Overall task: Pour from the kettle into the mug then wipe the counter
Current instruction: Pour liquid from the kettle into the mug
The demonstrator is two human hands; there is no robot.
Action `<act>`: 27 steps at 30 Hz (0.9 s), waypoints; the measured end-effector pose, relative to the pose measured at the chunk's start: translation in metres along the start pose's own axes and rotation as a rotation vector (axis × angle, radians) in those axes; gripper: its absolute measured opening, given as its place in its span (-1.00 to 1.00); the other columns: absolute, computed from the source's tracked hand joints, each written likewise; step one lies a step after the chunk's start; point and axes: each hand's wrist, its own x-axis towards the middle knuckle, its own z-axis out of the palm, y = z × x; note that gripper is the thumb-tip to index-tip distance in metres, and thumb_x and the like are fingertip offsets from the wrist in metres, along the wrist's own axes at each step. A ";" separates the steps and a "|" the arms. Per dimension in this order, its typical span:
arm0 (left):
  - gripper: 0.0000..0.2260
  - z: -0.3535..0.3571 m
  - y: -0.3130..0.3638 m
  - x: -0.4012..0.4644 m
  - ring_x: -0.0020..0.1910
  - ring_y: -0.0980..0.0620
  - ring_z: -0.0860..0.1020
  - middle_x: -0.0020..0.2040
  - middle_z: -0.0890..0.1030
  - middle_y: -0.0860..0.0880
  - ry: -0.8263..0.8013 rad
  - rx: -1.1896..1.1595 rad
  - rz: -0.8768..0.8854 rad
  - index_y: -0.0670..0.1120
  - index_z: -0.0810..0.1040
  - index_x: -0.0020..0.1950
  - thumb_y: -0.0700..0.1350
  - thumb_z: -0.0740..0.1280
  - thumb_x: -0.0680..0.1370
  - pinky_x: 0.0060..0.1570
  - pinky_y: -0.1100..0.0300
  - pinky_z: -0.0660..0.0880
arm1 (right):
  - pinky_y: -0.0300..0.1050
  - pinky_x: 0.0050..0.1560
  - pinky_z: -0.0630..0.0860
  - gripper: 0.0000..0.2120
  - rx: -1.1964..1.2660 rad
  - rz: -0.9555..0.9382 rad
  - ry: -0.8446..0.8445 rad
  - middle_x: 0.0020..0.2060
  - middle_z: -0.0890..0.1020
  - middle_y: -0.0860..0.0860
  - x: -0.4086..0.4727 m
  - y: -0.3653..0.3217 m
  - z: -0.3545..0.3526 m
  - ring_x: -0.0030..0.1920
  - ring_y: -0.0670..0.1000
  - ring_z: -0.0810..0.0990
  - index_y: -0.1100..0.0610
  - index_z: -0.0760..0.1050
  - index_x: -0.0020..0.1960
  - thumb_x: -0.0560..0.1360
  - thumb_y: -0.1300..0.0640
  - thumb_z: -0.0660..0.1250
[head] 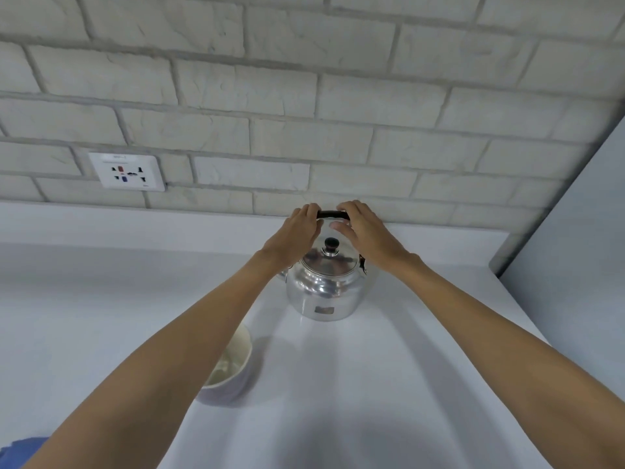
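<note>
A shiny metal kettle [324, 292] with a black lid knob stands on the white counter [389, 384] near the back wall. Its dark handle [333, 214] is raised above the lid. My left hand [297, 235] is curled around the handle's left end. My right hand [365, 231] is wrapped over the right end, thumb under the bar. A pale mug [230, 367] sits on the counter in front and to the left of the kettle, partly hidden under my left forearm. A blue cloth [23, 450] peeks in at the bottom left corner.
A white brick wall [304, 96] runs behind the counter, with a power socket [128, 172] at the left. A grey panel [575, 265] closes the counter on the right.
</note>
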 end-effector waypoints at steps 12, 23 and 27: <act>-0.85 -0.001 0.006 -0.010 -0.22 0.06 0.25 -0.13 0.31 -0.04 -0.020 -0.033 0.037 -0.17 0.31 -0.02 -0.17 0.01 0.66 -0.19 0.27 0.23 | -0.18 -0.24 0.29 -0.78 -0.090 -0.059 0.081 -0.10 0.48 0.14 -0.008 0.000 0.005 -0.22 -0.02 0.36 0.25 0.37 0.01 0.62 0.08 0.11; -0.86 -0.105 0.071 -0.007 -0.11 0.00 0.34 -0.09 0.37 -0.09 0.166 -0.093 0.170 -0.14 0.31 -0.02 -0.11 0.05 0.66 -0.13 0.24 0.29 | -0.17 -0.42 0.32 -0.49 0.195 -0.002 0.427 -0.52 0.41 -0.08 -0.001 -0.069 -0.093 -0.49 -0.07 0.36 0.12 0.40 -0.30 0.41 -0.34 0.22; -0.94 -0.140 0.093 -0.015 -0.05 0.08 0.41 -0.05 0.40 -0.06 0.248 -0.066 0.221 -0.14 0.30 -0.03 -0.27 0.10 0.62 -0.05 0.26 0.41 | -0.15 -0.39 0.32 -0.42 0.174 0.062 0.591 -0.59 0.42 -0.04 -0.001 -0.107 -0.125 -0.52 -0.03 0.36 0.16 0.40 -0.42 0.39 -0.37 0.24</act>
